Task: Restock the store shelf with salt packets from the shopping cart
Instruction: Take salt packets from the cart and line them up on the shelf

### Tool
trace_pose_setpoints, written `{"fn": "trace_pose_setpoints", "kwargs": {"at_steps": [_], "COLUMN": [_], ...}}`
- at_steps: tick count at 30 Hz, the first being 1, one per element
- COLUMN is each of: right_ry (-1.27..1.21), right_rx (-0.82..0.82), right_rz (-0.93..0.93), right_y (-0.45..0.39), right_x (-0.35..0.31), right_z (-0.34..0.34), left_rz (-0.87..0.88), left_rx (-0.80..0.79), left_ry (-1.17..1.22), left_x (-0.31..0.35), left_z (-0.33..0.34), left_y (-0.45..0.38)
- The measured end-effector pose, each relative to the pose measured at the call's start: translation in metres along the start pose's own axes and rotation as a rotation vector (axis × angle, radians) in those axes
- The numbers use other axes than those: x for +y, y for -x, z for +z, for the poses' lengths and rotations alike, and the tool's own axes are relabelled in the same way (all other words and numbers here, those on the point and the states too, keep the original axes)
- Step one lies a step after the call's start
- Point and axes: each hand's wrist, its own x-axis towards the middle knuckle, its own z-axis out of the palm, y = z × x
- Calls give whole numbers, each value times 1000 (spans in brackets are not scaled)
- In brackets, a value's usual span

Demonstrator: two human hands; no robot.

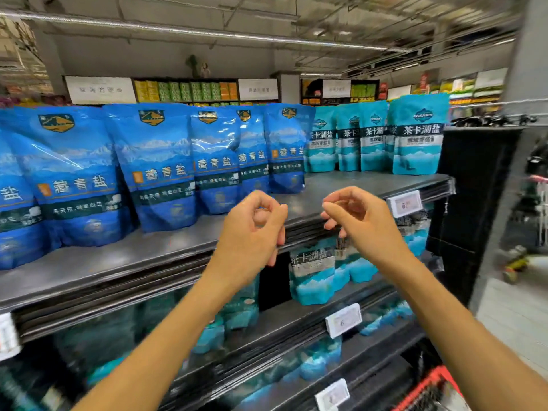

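both our hands raised in front of the top shelf [341,191], holding nothing; left hand [252,232] fingers loosely curled, thumb near fingertips; right hand [361,218] fingers loosely curled too; blue packets [157,164] stand upright along the shelf, teal packets [418,134] at its right end; red cart [427,390] corner at bottom right.

Bright, even store light falls from overhead onto my top shelf [370,185]. White glare streaks cross the glossy dark blue packets [160,161] on the left. The lower shelves sit in shadow. Far right and near bottom edges smear with motion blur, and the wide lens bows the shelf lines.
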Motion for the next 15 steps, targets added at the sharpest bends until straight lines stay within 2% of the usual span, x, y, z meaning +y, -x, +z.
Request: {"fn": "trace_pose_setpoints", "kwargs": {"at_steps": [8, 15], "right_ry": [114, 266], "right_rx": [361, 812], "right_rz": [152, 501], "right_y": [121, 293], "right_x": [51, 111], "right_z": [-119, -228], "left_rz": [-153, -458], "left_rx": [-368, -712], "left_ry": [227, 249], "left_x": [-50, -122], "left_z": [153, 305], "left_y": [38, 122]}}
